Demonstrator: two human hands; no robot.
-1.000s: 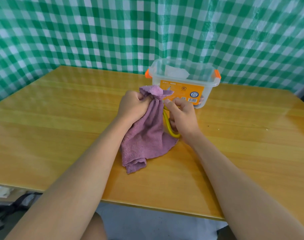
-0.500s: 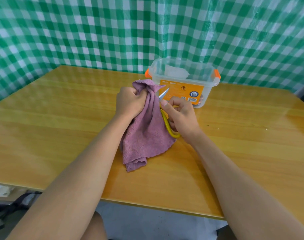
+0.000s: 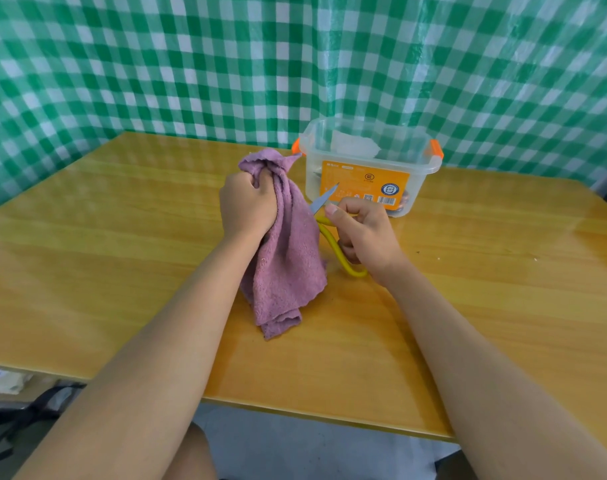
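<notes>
Head view, single entry. Item 1: scissors, yellow-handled, steel blades. They sit over the middle of the table, just in front of the box, with the cloth touching their left side. The long axis runs from the handle loop, near and low, to the tip, far and high. The tip points up and away toward the orange label, leaning slightly right. Whether the blades are parted cannot be told. Item 2: right hand, fingers curled through and round the yellow handles, thumb laid forward near the pivot; it grips the scissors. Item 3: cloth, purple towelling, bunched at its top and hanging steeply, its lower folds resting on the table. Item 4: left hand, a closed fist clutching the bunched top of the cloth, held against the blades' left side. Item 5: box, clear plastic, orange clips at both ends, orange printed label on the near wall, something white inside; it stands behind the hands toward the table's far edge. Item 6: curtain, green-and-white check, hanging behind the table.
</notes>
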